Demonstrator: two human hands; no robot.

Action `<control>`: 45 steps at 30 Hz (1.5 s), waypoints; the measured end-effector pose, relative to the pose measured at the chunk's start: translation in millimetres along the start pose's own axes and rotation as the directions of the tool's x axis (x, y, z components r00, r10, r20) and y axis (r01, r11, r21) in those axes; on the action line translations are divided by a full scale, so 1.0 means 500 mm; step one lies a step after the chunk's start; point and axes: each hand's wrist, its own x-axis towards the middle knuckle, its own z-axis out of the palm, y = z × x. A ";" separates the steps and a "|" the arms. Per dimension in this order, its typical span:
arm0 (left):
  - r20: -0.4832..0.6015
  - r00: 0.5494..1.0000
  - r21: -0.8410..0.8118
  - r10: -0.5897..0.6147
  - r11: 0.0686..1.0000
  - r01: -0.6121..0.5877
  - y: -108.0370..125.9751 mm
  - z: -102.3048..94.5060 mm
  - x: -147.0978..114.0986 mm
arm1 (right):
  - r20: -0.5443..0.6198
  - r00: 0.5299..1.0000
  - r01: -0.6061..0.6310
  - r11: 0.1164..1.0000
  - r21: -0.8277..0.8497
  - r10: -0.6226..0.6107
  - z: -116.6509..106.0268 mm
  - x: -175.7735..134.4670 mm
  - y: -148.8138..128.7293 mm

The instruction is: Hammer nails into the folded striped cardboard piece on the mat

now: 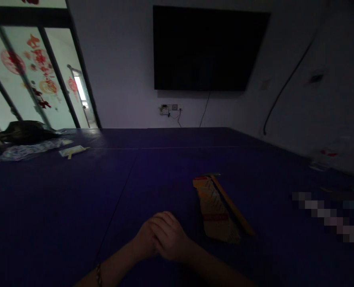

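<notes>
My left hand point(144, 240) and my right hand point(171, 238) are clasped together at the near middle of the purple-blue table point(117, 231). The fingers of the right hand fold over the left, hiding most of the left fingers. No object shows in either one. To the right of them lies a torn piece of printed brown cardboard point(214, 217), with orange and red markings. Along its right side rests a hammer point(232, 205), its wooden handle slanting toward me and its thin metal head at the far end.
Clear plastic wrapping point(30, 149) and a dark bag point(24, 131) lie at the far left, near a small white packet point(72, 150). A clear container point(325, 157) stands by the right wall. A large television point(209, 50) hangs on the far wall above sockets point(172, 107).
</notes>
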 end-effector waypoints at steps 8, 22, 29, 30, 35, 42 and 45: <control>-0.104 0.992 -0.228 0.065 0.970 -0.087 -0.017 -0.063 0.032 | -0.012 0.992 -0.122 0.987 0.101 0.124 0.023 -0.022 0.022; -0.224 0.975 -0.022 -0.011 1.000 0.007 -0.016 -0.055 0.012 | -0.120 0.912 -0.365 0.909 0.202 0.393 0.051 -0.058 0.024; -0.099 0.995 -0.056 0.020 0.998 -0.025 -0.018 -0.054 0.015 | 0.019 0.950 -0.307 0.917 0.254 0.312 0.058 -0.064 0.023; -0.079 0.996 -0.091 0.039 0.995 -0.046 -0.018 -0.054 0.015 | 0.025 0.952 -0.302 0.917 0.259 0.306 0.059 -0.064 0.022; -0.059 0.998 -0.230 0.034 0.972 -0.047 -0.015 -0.057 0.016 | 0.038 0.935 -0.350 0.899 0.262 0.353 0.062 -0.069 0.016; -0.053 0.995 -0.380 -0.080 0.923 0.054 -0.002 -0.059 0.032 | 0.041 0.903 -0.417 0.851 0.319 0.427 0.072 -0.074 0.029; -0.025 0.969 -0.525 -0.244 0.828 0.195 -0.001 -0.057 0.042 | 0.076 0.855 -0.498 0.773 0.394 0.512 0.082 -0.078 0.046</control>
